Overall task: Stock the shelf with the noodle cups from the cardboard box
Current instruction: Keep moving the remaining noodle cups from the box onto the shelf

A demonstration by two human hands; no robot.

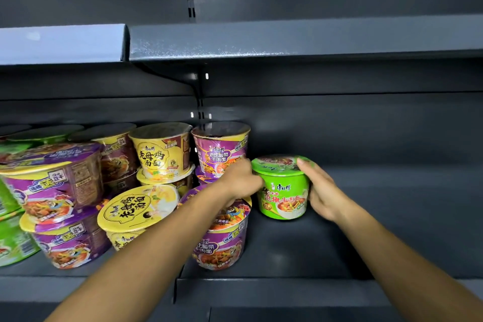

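A green noodle cup stands upright on the dark shelf, just right of the stocked cups. My left hand grips its left side. My right hand holds its right side, thumb over the lid's rim. To the left, purple cups and yellow cups are stacked two high. A purple cup stands in front under my left forearm, and a yellow cup leans tilted beside it. The cardboard box is out of view.
More purple cups and green cups fill the shelf's left end. An upper shelf overhangs close above the stacks. The shelf's back panel is behind the cups. Bare shelf surface lies right of the green cup.
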